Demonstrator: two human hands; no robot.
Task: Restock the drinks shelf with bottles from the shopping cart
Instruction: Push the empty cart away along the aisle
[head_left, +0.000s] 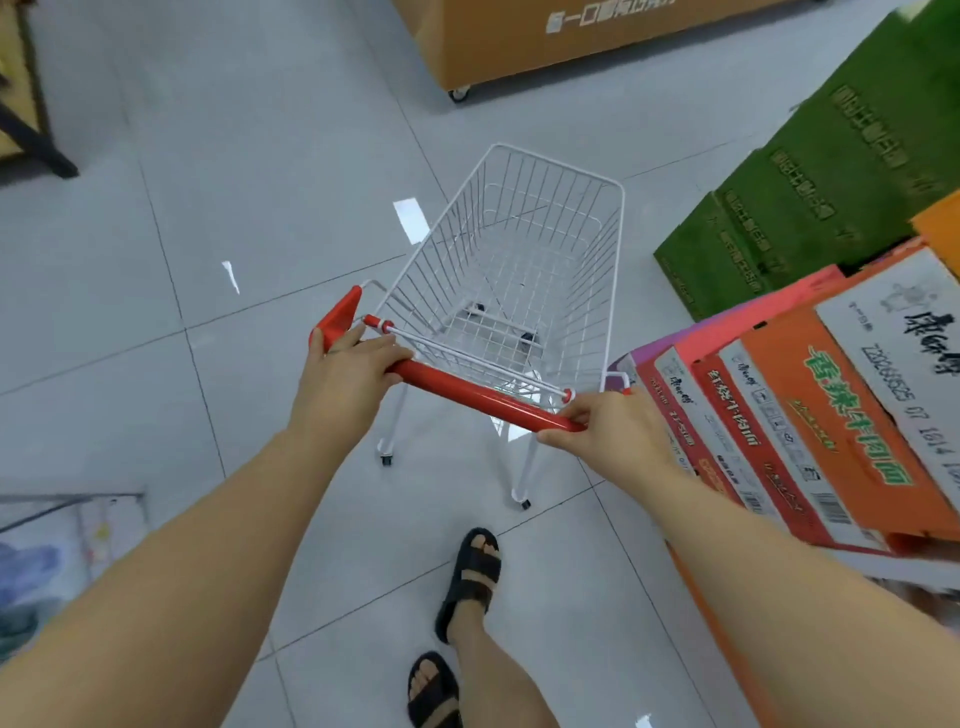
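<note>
Left hand (345, 374) has its fingers wrapped over the left end of the red handle (467, 389); right hand (608, 426) clasps the right end. The white wire cart (447, 249) stands on grey floor (208, 208), beside stacked boxes (831, 415).

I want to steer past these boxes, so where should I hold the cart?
Grip the red handle bar from behind, fingers curled over it, one hand near each end, as the left hand and right hand do now. It is round and spans the width of the cart, so wide-set hands probably steer best.
</note>
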